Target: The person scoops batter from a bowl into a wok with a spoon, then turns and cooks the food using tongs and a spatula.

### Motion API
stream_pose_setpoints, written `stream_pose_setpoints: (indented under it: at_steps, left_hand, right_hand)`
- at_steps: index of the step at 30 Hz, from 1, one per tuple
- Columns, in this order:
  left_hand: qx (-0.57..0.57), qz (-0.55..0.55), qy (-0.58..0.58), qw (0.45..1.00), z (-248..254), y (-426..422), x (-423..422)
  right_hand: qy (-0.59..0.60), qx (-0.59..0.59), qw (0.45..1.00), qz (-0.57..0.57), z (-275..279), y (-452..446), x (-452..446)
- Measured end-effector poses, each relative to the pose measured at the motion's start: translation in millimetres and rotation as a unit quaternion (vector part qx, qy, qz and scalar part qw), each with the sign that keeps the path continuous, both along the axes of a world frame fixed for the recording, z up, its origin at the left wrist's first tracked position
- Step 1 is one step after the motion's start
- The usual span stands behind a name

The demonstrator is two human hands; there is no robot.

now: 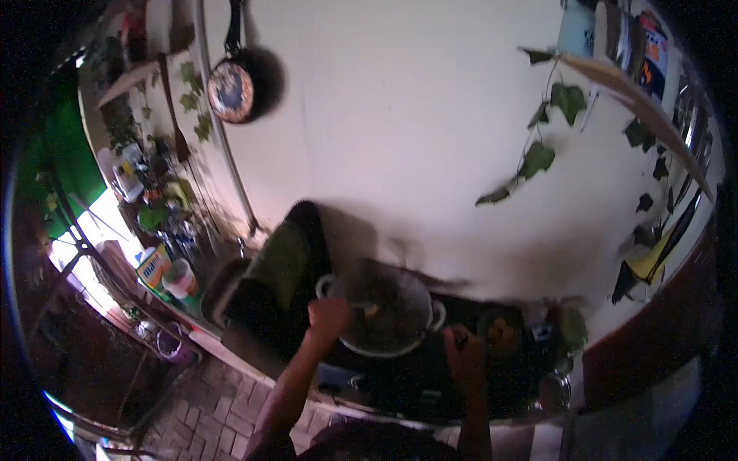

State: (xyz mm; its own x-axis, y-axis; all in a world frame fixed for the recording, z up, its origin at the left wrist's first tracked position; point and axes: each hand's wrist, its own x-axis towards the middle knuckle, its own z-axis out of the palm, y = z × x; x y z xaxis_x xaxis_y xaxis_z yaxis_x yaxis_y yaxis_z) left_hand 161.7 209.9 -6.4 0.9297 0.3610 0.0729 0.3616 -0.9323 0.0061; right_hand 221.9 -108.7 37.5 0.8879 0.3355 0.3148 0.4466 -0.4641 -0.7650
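Note:
A wide, light-coloured pot [390,353] with two loop handles stands on the dark stove; its contents are dark and hard to make out. My left hand [329,319] is closed at the pot's left rim, on a spoon [370,310] whose end reaches over the inside of the pot. Just right of the pot's right handle, my right hand [465,353] is closed in a fist. Something dark shows at its fingers, too dim to name. Beside that hand sits a dark pan [503,330] with several orange-brown pieces in it.
A tall dark and green object [280,265] stands left of the pot. Further left are a sink [223,288], a white tub [180,278] and a green-and-white packet [154,266]. A frying pan [231,91] hangs on the wall; a shelf [638,100] with trailing leaves juts out upper right.

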Motion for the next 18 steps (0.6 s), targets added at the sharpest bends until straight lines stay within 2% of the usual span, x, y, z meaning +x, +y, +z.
stream_pose_setpoints:
  at_steps: [1,4,6,11,13,14,16,18]
  left_hand:
    - [0.001,-0.011,-0.020,1.000,-18,9,-2]
    - [-0.025,0.019,0.047,0.998,16,-11,-23]
    - [-0.019,0.054,-0.029,0.998,28,-20,-34]
    - [-0.041,0.099,0.013,0.994,39,-21,-52]
    - [-0.068,0.112,-0.023,0.991,37,-17,-54]
    - [-0.067,0.116,-0.023,0.991,36,-16,-53]
    - [-0.076,0.122,-0.010,0.990,32,-16,-51]
    - [-0.064,0.110,-0.010,0.992,20,-11,-46]
  right_hand:
    - [-0.011,0.011,1.000,0.007,-25,1,11]
    - [0.060,0.009,0.998,0.022,-24,21,9]
    - [0.049,0.063,0.995,0.053,-23,29,6]
    - [0.088,0.063,0.992,0.071,-18,23,17]
    - [0.140,0.091,0.985,0.041,-23,24,29]
    - [0.141,0.091,0.985,0.046,-30,26,37]
    - [0.072,0.080,0.994,0.033,-37,30,46]
    - [0.069,0.079,0.993,0.049,-44,37,45]
